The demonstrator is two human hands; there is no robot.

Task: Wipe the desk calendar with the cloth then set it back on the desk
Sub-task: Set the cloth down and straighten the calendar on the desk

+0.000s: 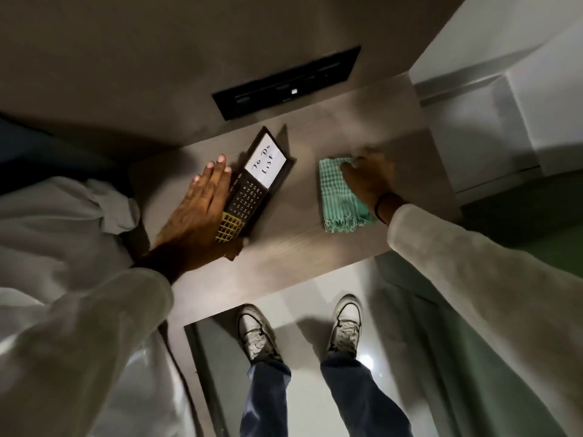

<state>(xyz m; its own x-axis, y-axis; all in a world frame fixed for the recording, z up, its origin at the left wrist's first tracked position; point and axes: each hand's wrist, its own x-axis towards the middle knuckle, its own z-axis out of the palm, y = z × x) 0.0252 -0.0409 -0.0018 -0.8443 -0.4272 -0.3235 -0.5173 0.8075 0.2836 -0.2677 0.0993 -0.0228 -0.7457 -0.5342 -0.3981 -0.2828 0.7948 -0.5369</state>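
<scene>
On the left side of the tabletop [284, 247], the left hand [202, 209] is lying flat beside the desk calendar [255, 190]. Its fingers [217, 167] are stretched out and pressed together, pointing away from the person, and the inner edge of the hand is touching the left side of the calendar. The thumb is going under the near end of the calendar, so I cannot tell if it is gripping there. The calendar is a dark, long piece lying on the tabletop at an angle. At its far end a white card [266, 164] is showing the handwritten words "To Do List", in the middle a grid of dates is printed, and at the near end there is a small yellow grid.

Further to the right, well apart from the calendar, a green checked cloth [339, 200] is lying folded on the tabletop, with a fringe on its near edge. The right hand [369, 178] is resting on the far right part of the cloth. This hand is blurred, so I cannot tell if its fingers are spread or pinching the cloth. A dark band [383, 205] is sitting on the right wrist, and both arms are wearing light sleeves.
</scene>
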